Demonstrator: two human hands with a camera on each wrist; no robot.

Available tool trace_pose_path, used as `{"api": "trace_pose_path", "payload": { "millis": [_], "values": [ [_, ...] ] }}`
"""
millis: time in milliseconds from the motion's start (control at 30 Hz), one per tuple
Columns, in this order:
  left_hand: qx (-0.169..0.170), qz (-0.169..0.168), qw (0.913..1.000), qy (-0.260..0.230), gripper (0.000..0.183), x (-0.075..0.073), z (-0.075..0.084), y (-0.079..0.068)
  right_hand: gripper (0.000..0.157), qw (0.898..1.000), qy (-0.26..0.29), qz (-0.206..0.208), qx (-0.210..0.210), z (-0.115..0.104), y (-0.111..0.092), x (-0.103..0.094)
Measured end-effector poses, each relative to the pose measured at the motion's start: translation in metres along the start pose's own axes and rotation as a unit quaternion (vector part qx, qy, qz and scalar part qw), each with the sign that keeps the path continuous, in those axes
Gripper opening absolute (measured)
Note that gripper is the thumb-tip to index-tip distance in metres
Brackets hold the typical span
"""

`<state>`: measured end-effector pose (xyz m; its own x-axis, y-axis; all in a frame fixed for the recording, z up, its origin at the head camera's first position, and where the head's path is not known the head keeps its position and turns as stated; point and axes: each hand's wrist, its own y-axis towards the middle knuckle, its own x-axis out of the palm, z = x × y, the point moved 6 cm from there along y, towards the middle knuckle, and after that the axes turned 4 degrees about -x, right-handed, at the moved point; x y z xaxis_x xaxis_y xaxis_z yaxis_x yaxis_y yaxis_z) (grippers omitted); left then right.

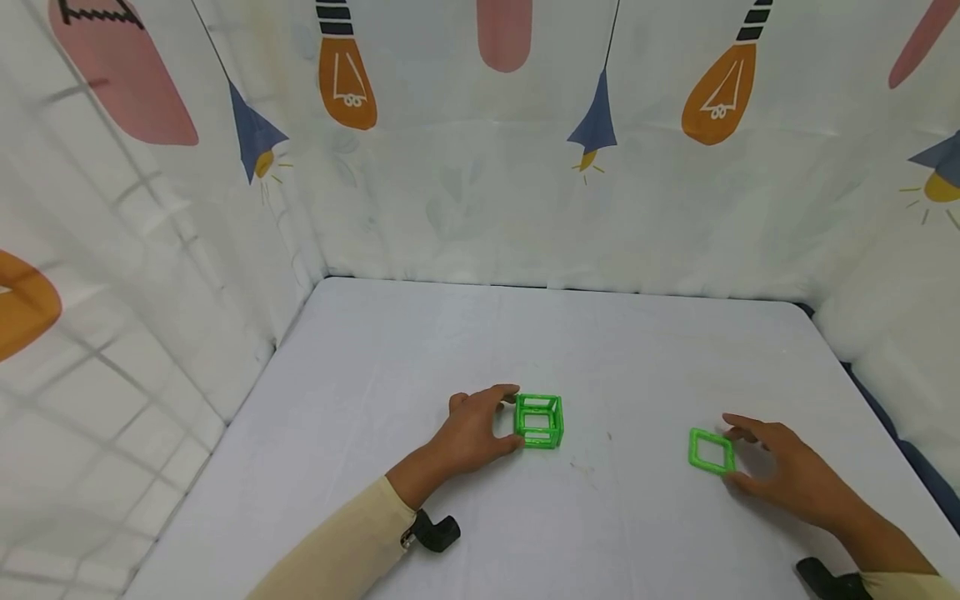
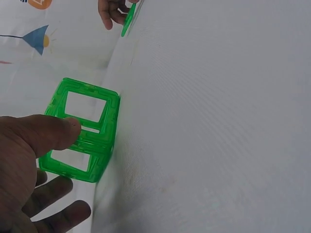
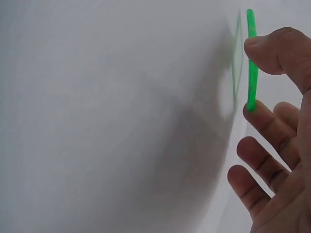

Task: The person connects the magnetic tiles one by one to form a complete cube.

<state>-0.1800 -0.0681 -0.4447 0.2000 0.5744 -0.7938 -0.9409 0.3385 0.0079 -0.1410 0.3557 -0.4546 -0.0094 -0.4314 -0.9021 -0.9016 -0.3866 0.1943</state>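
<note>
A green see-through cube of open-framed square magnetic tiles [image 1: 558, 422] stands on the white table left of the right hand. My left hand [image 1: 467, 431] holds it from its left side, thumb at the near edge and a finger at the far edge. In the left wrist view the thumb lies across the cube's frame [image 2: 92, 141]. Further right, my right hand [image 1: 787, 471] pinches a single green square tile [image 1: 693, 448] between thumb and fingers. Seen edge-on in the right wrist view, this tile [image 3: 252, 80] is slightly off the table, with a green-tinted shadow beside it.
The white-covered table [image 1: 420, 333] stretches beyond both hands to a back edge. Pale curtains [image 1: 465, 200] printed with lamps and bulbs hang behind it and along the sides. Dark wrist mounts [image 1: 437, 533] sit at both cuffs.
</note>
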Motion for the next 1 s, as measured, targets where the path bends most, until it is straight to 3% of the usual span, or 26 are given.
{"api": "trace_pose_path", "payload": {
  "millis": [133, 1000],
  "values": [
    [-0.001, 0.003, 0.9999, -0.010, 0.071, -0.001, -0.002, 0.000, 0.090, 0.999, -0.007, 0.027, -0.033, -0.010, 0.010, -0.004],
    [0.014, -0.009, 0.9997, -0.019, 0.063, -0.004, -0.003, 0.001, 0.082, 0.997, 0.037, 0.006, -0.072, -0.075, 0.068, -0.009]
  ]
}}
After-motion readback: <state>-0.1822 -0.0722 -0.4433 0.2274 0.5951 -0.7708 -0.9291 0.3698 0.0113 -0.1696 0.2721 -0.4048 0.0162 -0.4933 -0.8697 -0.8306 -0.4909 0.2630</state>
